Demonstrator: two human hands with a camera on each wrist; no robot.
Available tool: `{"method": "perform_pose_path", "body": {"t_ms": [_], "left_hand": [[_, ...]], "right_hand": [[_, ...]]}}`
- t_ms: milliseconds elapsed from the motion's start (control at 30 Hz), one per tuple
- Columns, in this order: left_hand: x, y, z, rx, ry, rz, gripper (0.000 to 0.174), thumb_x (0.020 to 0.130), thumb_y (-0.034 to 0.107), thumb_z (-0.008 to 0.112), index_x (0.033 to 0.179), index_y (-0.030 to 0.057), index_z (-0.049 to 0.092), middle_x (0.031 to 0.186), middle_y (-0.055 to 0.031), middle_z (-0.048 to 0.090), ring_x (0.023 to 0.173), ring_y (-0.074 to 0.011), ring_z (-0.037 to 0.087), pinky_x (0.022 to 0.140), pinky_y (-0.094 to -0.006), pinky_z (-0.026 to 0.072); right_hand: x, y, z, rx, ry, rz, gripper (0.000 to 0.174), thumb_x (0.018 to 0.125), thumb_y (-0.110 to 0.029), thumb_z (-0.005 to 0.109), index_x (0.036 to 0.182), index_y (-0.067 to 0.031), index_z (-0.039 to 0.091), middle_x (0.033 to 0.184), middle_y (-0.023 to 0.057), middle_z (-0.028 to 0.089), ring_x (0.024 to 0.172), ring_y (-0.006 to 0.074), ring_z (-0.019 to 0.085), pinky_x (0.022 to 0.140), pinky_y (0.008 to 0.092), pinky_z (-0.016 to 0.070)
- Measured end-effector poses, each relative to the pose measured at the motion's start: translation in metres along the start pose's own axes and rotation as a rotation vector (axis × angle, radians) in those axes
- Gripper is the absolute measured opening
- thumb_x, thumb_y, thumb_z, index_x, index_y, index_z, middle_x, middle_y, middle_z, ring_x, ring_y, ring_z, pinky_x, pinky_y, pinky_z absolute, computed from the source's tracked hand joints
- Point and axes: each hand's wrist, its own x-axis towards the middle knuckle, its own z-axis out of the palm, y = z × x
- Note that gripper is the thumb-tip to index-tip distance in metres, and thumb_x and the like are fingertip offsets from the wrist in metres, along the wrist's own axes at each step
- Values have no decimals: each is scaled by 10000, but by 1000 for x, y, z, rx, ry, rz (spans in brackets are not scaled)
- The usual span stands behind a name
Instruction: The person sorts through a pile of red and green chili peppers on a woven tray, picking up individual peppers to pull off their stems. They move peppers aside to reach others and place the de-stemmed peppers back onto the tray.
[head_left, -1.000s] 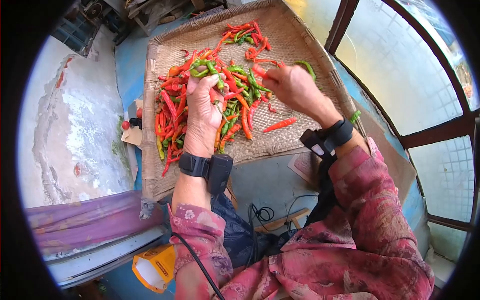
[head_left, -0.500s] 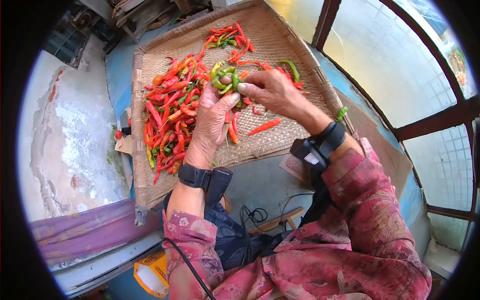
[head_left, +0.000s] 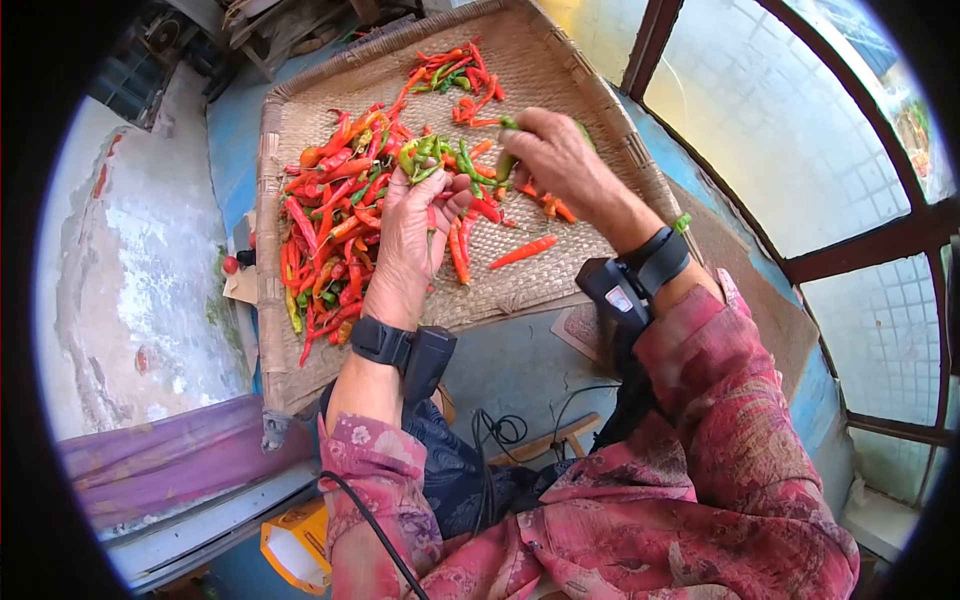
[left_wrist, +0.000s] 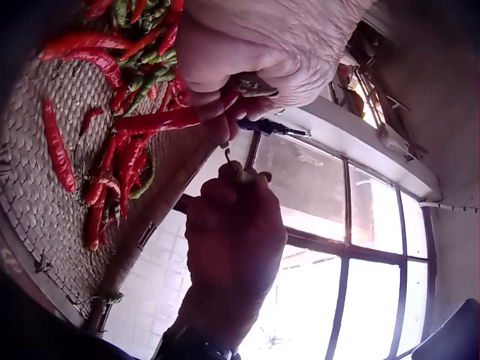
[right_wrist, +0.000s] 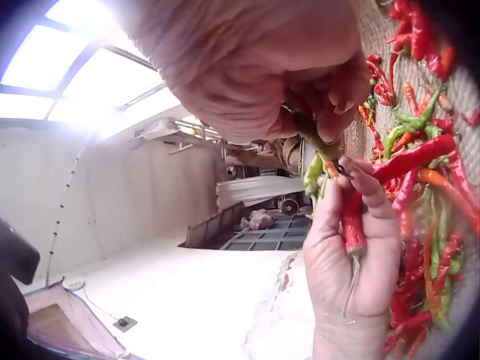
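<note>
A green chili was pinched by the fingertips of the right hand, over the woven tray. A bunch of chilies was gripped in the left hand, just beside those fingertips. A soft pinch near the stem seemed best.

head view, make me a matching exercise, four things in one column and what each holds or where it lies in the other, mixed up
1 left hand
2 right hand
3 lone red chilli
4 yellow box

a lies by itself on the woven tray
b grips a bunch of chillies
c low down, beside the left sleeve
d pinches one green chilli

Pairs: 1-b, 2-d, 3-a, 4-c
</note>
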Motion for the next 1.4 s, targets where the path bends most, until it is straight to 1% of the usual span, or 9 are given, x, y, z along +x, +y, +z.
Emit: {"method": "perform_pose_path", "body": {"t_ms": [33, 167, 467, 600, 733, 933, 1133, 1267, 1400], "left_hand": [[-1, 2, 2, -11, 19, 6, 177, 845, 18, 520, 1007, 87, 502, 910, -59, 568, 783, -171, 610, 676, -282, 538], [-6, 6, 8, 52, -16, -15, 181, 840, 33, 530, 1012, 82, 504, 874, -51, 566, 766, -156, 606, 625, -261, 524], [-17, 3, 30, 267, -117, -178, 209, 840, 63, 530, 1047, 83, 507, 879, -31, 572, 737, -131, 594, 607, -231, 507], [-15, 3, 23, 171, -158, -184, 161, 838, 70, 531, 997, 91, 512, 831, -36, 568, 725, -130, 592, 590, -219, 487], [-13, 1, 18, 79, -194, -191, 124, 852, 88, 526, 973, 113, 539, 813, -30, 565, 722, -128, 585, 588, -211, 470], [-14, 2, 18, 353, -160, -145, 139, 878, 145, 523, 999, 88, 560, 781, -25, 568, 701, -110, 582, 567, -198, 468], [-17, -7, 23, 1009, -164, -41, 188, 882, 184, 521, 933, 8, 563, 714, -23, 574, 618, -65, 553, 524, -196, 454], [-15, -10, 20, 1061, -189, -15, 186, 882, 158, 510, 977, 4, 549, 724, -27, 573, 626, -82, 559, 526, -201, 456], [-10, 0, 16, 475, -70, -113, 295, 893, 143, 492, 1159, 22, 457, 791, -38, 560, 696, -109, 567, 553, -199, 457]], "right_hand": [[4, 7, -8, -337, 62, -345, 256, 874, -212, 465, 809, 19, 553, 676, 58, 589, 546, 88, 528, 441, 238, 418], [10, 29, -27, -830, 343, -203, 270, 794, -146, 569, 1030, -16, 579, 718, 111, 582, 576, 206, 553, 592, 303, 483], [-5, 4, 11, -508, -5, -521, 251, 710, -14, 598, 958, -40, 574, 892, 149, 571, 822, 348, 580, 694, 389, 483], [2, -3, 1, 79, 70, 1, 151, 857, -111, 529, 953, 1, 558, 677, -7, 525, 585, 54, 493, 514, 194, 422], [10, 10, -19, 80, 183, 68, 199, 862, -117, 503, 976, 37, 556, 676, 2, 510, 567, 52, 484, 491, 184, 407], [14, 37, -35, -807, 477, -289, 263, 797, -220, 574, 915, 13, 606, 699, 211, 587, 644, 339, 574, 625, 393, 475], [-8, -3, 13, -339, -101, -175, 366, 824, -325, 583, 752, 33, 617, 608, 186, 560, 519, 269, 571, 517, 388, 450], [-1, 13, 23, -373, 59, -340, 329, 871, -276, 546, 739, 23, 590, 597, 72, 547, 543, 116, 529, 491, 308, 433], [8, -1, -7, 166, 154, 89, 237, 890, -221, 513, 814, -5, 577, 648, 5, 546, 517, 47, 490, 448, 192, 399]]}}
